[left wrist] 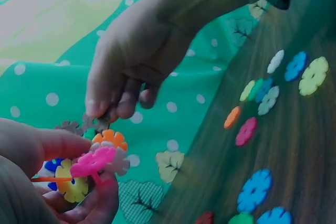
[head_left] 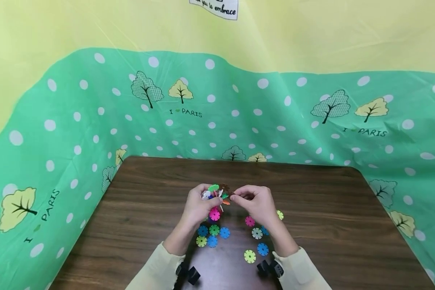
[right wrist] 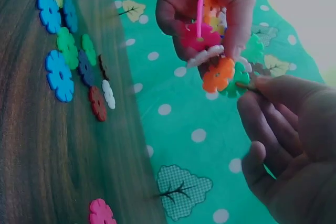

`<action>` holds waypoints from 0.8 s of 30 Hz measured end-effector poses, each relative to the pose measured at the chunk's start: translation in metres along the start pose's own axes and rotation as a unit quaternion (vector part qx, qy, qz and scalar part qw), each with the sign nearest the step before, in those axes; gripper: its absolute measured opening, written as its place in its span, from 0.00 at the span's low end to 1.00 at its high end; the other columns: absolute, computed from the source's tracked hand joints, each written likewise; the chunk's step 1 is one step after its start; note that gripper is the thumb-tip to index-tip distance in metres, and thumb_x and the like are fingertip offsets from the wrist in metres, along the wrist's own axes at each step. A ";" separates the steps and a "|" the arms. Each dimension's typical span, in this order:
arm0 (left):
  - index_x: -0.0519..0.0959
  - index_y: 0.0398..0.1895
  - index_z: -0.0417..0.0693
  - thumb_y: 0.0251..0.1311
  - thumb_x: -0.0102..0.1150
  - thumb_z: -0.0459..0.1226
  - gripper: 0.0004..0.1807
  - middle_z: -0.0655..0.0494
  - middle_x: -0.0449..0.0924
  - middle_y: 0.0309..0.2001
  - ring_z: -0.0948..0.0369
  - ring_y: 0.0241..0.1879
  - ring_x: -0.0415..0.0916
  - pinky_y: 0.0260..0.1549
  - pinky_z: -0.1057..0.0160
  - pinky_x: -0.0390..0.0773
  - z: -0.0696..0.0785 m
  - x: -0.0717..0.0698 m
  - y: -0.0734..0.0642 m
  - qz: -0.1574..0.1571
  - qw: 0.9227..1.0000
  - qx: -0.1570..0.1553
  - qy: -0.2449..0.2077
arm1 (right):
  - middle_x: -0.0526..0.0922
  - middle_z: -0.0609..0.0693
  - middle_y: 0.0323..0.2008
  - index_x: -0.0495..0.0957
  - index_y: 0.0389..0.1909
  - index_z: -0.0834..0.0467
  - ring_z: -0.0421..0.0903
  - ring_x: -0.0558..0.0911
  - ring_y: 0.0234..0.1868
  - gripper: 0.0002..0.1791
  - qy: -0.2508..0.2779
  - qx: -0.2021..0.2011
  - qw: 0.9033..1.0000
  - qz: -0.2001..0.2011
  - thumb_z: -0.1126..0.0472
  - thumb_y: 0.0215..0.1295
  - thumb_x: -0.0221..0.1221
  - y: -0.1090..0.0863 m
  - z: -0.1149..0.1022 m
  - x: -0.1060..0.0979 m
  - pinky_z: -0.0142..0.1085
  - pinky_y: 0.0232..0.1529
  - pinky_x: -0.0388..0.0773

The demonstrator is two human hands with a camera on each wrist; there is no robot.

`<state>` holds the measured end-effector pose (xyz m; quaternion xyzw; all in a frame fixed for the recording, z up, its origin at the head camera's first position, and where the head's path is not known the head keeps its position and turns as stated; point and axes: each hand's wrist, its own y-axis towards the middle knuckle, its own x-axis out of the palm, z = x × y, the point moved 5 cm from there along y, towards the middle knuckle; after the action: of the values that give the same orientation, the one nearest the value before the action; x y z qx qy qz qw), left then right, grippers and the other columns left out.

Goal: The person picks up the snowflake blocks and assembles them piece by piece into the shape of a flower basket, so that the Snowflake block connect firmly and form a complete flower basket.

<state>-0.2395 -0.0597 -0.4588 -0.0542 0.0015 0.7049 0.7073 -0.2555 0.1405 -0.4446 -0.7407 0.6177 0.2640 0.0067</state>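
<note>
My left hand (head_left: 197, 205) holds a cluster of interlocked plastic snowflake discs above the table. In the left wrist view, a pink disc (left wrist: 93, 162), an orange disc (left wrist: 110, 138) and a yellow disc (left wrist: 73, 184) show in it. The right hand (head_left: 256, 202) pinches a brown snowflake disc (right wrist: 248, 86) between thumb and forefinger. That disc is seen edge-on, against a green disc (right wrist: 236, 82) of the cluster in the right wrist view. Whether it is slotted in, I cannot tell. Fingers hide part of the cluster.
Loose discs lie flat on the dark wooden table (head_left: 148, 209) in two groups. Blue discs (head_left: 212, 241) and others are below the left hand. A yellow-green disc (head_left: 249, 256) lies among those near the right forearm. A green patterned cloth (head_left: 239, 133) hangs behind the table.
</note>
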 end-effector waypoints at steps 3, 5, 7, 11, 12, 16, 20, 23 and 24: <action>0.78 0.51 0.33 0.53 0.74 0.32 0.23 0.43 0.82 0.42 0.57 0.35 0.79 0.35 0.62 0.85 0.001 -0.005 0.002 -0.002 1.000 -0.002 0.002 | 0.90 0.49 0.30 0.90 0.35 0.54 0.42 0.86 0.28 0.06 0.025 0.008 1.000 -0.013 0.57 0.61 0.73 0.003 0.001 0.001 0.36 0.28 0.84; 0.78 0.52 0.34 0.54 0.74 0.33 0.24 0.43 0.82 0.43 0.57 0.36 0.79 0.37 0.62 0.85 0.001 -0.006 0.003 -0.009 1.000 -0.002 0.003 | 0.91 0.51 0.32 0.90 0.37 0.56 0.44 0.88 0.30 0.06 0.041 0.016 0.999 -0.021 0.58 0.62 0.72 0.004 0.003 0.000 0.38 0.31 0.86; 0.77 0.53 0.35 0.55 0.74 0.34 0.24 0.44 0.82 0.44 0.58 0.36 0.78 0.37 0.61 0.85 0.001 -0.008 0.004 -0.016 1.000 0.001 0.003 | 0.91 0.53 0.33 0.89 0.38 0.58 0.46 0.89 0.31 0.07 0.059 0.022 0.998 -0.027 0.60 0.62 0.72 0.005 0.005 -0.002 0.41 0.33 0.87; 0.78 0.51 0.37 0.56 0.73 0.32 0.21 0.45 0.82 0.41 0.59 0.33 0.78 0.34 0.63 0.83 0.005 -0.020 0.007 0.004 1.000 0.012 -0.019 | 0.91 0.56 0.36 0.89 0.41 0.60 0.46 0.90 0.33 0.08 0.071 0.030 0.996 -0.042 0.63 0.62 0.71 0.009 0.007 -0.002 0.40 0.36 0.87; 0.79 0.51 0.37 0.56 0.73 0.32 0.20 0.45 0.83 0.40 0.59 0.33 0.78 0.33 0.63 0.83 0.007 -0.025 0.008 0.013 1.000 0.014 -0.024 | 0.90 0.57 0.37 0.88 0.41 0.61 0.46 0.90 0.33 0.08 0.068 0.033 0.996 -0.049 0.64 0.62 0.71 0.011 0.003 -0.001 0.39 0.36 0.87; 0.79 0.52 0.39 0.57 0.72 0.30 0.20 0.47 0.83 0.41 0.59 0.34 0.80 0.35 0.63 0.84 0.015 -0.047 0.012 0.050 0.998 0.020 -0.038 | 0.90 0.51 0.38 0.88 0.43 0.56 0.44 0.88 0.36 0.09 0.022 0.031 0.995 -0.091 0.62 0.62 0.72 0.025 0.007 0.018 0.34 0.37 0.85; 0.79 0.52 0.39 0.57 0.71 0.30 0.19 0.48 0.83 0.41 0.59 0.34 0.79 0.34 0.64 0.83 0.018 -0.053 0.014 0.056 0.997 0.018 -0.044 | 0.89 0.46 0.35 0.88 0.44 0.56 0.41 0.86 0.35 0.12 -0.043 0.018 0.989 -0.140 0.61 0.60 0.74 0.041 0.019 0.047 0.33 0.38 0.84; 0.79 0.51 0.38 0.57 0.71 0.30 0.19 0.48 0.82 0.39 0.60 0.33 0.78 0.31 0.65 0.82 0.018 -0.052 0.014 0.048 0.997 0.013 -0.053 | 0.87 0.45 0.34 0.87 0.44 0.58 0.39 0.84 0.34 0.12 -0.087 0.020 0.981 -0.175 0.62 0.59 0.73 0.051 0.029 0.067 0.33 0.38 0.83; 0.79 0.51 0.38 0.57 0.71 0.30 0.18 0.48 0.82 0.38 0.61 0.33 0.78 0.30 0.65 0.82 0.018 -0.051 0.014 0.046 0.997 0.011 -0.057 | 0.87 0.45 0.34 0.87 0.44 0.58 0.38 0.83 0.35 0.12 -0.098 0.023 0.978 -0.184 0.62 0.59 0.73 0.053 0.032 0.072 0.33 0.39 0.83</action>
<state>-0.2551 -0.1091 -0.4378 -0.0060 -0.0290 0.7383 0.6739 -0.3094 0.0724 -0.4839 -0.8120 0.4727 0.3156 0.1330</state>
